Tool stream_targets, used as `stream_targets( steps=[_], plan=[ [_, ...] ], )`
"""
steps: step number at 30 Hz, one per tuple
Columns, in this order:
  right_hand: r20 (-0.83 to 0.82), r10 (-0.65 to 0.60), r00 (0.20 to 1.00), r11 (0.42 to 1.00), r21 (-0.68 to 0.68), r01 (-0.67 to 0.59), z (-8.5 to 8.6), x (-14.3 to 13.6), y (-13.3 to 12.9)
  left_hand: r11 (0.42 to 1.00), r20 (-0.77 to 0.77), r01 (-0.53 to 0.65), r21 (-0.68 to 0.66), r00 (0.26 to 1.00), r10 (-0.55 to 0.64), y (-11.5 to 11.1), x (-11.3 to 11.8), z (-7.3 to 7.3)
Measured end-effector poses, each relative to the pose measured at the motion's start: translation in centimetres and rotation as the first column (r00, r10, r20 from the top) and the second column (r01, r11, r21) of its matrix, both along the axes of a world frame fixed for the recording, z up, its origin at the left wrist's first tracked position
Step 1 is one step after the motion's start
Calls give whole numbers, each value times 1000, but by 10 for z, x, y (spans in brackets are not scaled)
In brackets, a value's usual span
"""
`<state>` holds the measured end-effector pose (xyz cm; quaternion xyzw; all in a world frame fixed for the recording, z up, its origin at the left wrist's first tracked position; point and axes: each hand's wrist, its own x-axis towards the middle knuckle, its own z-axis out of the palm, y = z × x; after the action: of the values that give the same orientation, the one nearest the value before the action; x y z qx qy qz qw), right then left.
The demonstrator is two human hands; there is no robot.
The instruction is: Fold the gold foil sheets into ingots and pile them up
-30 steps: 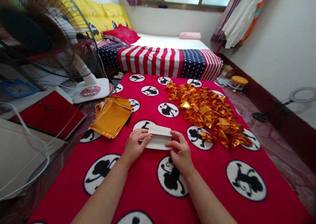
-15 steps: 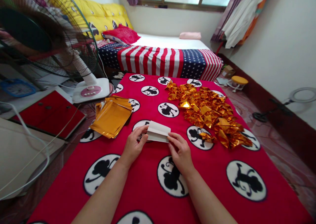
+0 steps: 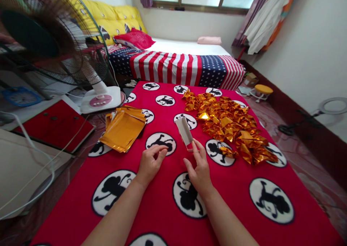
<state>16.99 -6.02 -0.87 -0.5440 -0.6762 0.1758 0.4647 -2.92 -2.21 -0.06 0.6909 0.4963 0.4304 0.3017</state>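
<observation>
R hand (image 3: 199,166) has its fingers clamped on the near end of a pale folded paper (image 3: 184,132), thumb standing off to the L; exact grip partly hidden. Paper is a long narrow trough w/ its pale inner side showing; long axis runs from those fingers fwd and a bit L, far end pointing away twd the bed (image 3: 168,67), near end at the R index finger. L hand (image 3: 150,162) is off the paper, nothing in it: thumb & index tips v. close, can't tell if touching. Stack of gold foil sheets (image 3: 123,128) sits fwd-L of the L fingers, edges uneven. Heap of folded gold foil pcs (image 3: 227,121) lies fwd-R of the R fingers, one small pc (image 3: 228,152) at its near edge, closest to them. All on a red-cloth bench (image 3: 227,202), monkey prints under/around both hands. Fan (image 3: 100,99) stands beyond the stack, farther fwd-L of the L fingers.
</observation>
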Motion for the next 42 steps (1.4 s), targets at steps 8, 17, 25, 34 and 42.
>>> stream_targets(
  steps=[8,17,25,34,42],
  plan=[
    [210,114,971,990,60,-129,1,-6,-3,961,330,83,-263,944,9,2,33,6],
    [190,207,960,970,86,-226,0,-5,-4,909,579,-20,-416,765,282,13,28,-12],
    [-255,-20,967,999,34,30,2,-3,-4,899,566,39,-436,789,240,11,27,-9],
    [-605,-7,797,972,-191,-136,-4,-6,5,913,457,167,-372,889,23,6,24,-8],
    [-784,-93,614,938,-275,-210,1,-12,8,909,447,180,-377,895,8,5,25,-8]
  ],
)
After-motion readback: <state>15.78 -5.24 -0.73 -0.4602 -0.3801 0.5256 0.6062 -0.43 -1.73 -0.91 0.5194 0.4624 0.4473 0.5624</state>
